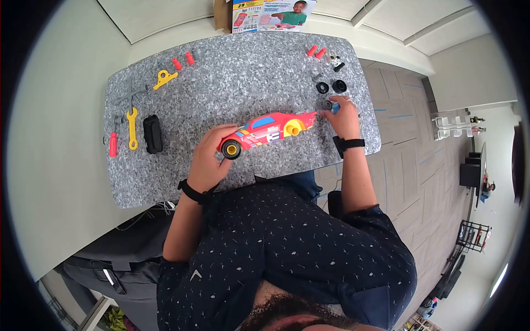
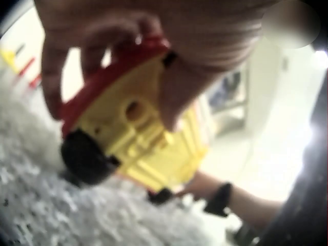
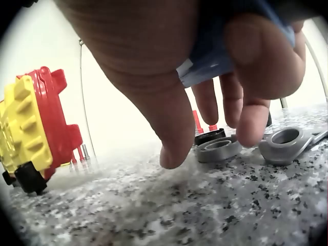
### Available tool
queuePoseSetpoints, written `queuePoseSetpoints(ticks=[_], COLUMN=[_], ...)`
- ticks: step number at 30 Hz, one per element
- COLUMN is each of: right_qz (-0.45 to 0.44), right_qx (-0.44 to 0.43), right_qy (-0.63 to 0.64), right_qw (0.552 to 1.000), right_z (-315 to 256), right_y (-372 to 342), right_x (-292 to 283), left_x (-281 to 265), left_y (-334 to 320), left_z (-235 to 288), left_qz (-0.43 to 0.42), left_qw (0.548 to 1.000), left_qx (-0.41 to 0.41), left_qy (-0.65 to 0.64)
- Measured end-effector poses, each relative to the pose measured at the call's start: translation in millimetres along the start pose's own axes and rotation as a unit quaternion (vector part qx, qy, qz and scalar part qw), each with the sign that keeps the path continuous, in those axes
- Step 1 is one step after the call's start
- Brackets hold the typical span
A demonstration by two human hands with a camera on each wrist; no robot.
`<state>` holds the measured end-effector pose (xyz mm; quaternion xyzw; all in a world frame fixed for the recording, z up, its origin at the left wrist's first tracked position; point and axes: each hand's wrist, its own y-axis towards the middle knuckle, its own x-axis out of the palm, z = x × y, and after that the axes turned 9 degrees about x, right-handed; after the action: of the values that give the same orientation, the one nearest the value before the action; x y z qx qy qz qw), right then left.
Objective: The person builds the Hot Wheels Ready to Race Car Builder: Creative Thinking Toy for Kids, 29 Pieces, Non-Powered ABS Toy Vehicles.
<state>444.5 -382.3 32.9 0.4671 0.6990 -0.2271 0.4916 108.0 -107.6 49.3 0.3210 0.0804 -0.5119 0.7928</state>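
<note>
My left hand (image 1: pixel 207 157) grips one end of a red toy car (image 1: pixel 270 122), beside a black wheel (image 1: pixel 231 149) with a yellow centre. A bare yellow hub (image 1: pixel 294 131) shows near the car's other end. In the left wrist view the car is tilted, its yellow underside (image 2: pixel 169 166) exposed and the thumb against it. On the right, my right hand (image 1: pixel 346 120) reaches down to the tabletop. Its curled fingers hold a blue plastic piece (image 3: pixel 212 66) against the palm, partly hidden. Thumb and one fingertip are right at a grey ring (image 3: pixel 220 150).
Another grey ring-ended part (image 3: pixel 282 146) lies beside the fingers. Black tyres (image 1: pixel 339 86) and red pegs (image 1: pixel 320 53) lie at the far right of the speckled table (image 1: pixel 232 77). At left are a yellow wrench (image 1: pixel 132 129), red screwdriver (image 1: pixel 113 144) and black part (image 1: pixel 153 134). A box (image 1: pixel 273 15) stands behind.
</note>
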Motion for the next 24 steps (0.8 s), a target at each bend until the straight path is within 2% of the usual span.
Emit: queuePoseSetpoints(ticks=[4, 7, 10, 11, 13, 15, 18, 20, 22, 24], right_qz=[-0.033, -0.022, -0.001, 0.049, 0.028, -0.002, -0.120, -0.183, -0.221, -0.198], right_qx=[-0.003, -0.035, 0.008, -0.028, 0.025, 0.063, 0.092, 0.012, -0.029, -0.197], right_qy=[-0.010, 0.000, 0.028, 0.019, 0.143, 0.279, 0.338, 0.477, 0.490, 0.384], right_qw=[0.999, 0.999, 1.000, 0.998, 0.989, 0.958, 0.929, 0.860, 0.843, 0.880], right_z=[6, 8, 5, 3, -19, -51, -109, -142, -173, -188], right_y=[11, 12, 11, 10, 1, -13, -47, -70, -87, -87], right_x=[9, 13, 14, 13, -6, -23, -52, -45, -39, -28], left_x=[-3, -5, -4, -3, 0, 1, 3, 4, 4, 3], left_y=[-1, -1, 1, 1, 0, -3, -4, -5, -4, -6], left_z=[3, 7, 10, 10, 8, 4, 0, -2, -2, -3], left_qz=[0.002, 0.001, 0.004, 0.006, 0.015, 0.019, 0.017, 0.020, 0.018, 0.015], left_qw=[1.000, 1.000, 1.000, 1.000, 0.999, 0.999, 0.998, 0.998, 0.998, 0.998], left_qx=[-0.006, 0.004, 0.020, 0.026, 0.022, 0.020, 0.019, 0.018, 0.019, 0.020], left_qy=[-0.005, -0.008, -0.010, -0.009, -0.031, -0.043, -0.051, -0.062, -0.058, -0.054])
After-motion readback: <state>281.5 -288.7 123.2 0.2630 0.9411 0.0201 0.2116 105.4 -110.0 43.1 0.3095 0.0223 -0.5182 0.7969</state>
